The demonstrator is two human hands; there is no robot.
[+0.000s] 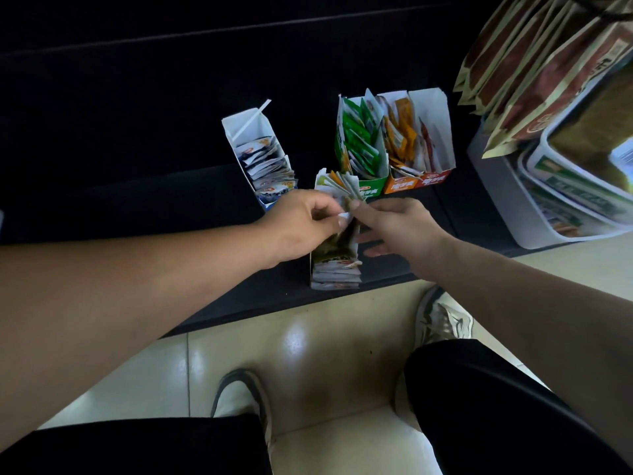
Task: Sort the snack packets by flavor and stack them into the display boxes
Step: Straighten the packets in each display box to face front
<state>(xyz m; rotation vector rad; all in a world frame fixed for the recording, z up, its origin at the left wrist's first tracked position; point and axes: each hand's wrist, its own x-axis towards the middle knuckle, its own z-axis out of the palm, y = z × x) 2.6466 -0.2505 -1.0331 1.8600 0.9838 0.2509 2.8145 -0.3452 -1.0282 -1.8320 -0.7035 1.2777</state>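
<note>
Snack packets (337, 186) in boxes on black shelf (137, 186), tiled floor (308, 354) below.

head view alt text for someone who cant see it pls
Both hands, left and right, pinch snack packets over a narrow display box at the edge of a dark shelf. Behind stand a blue box, a green box and an orange box, each holding upright packets.

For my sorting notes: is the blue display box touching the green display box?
Apart. The head view shows a strip of dark shelf between the blue display box and the green display box.
</note>
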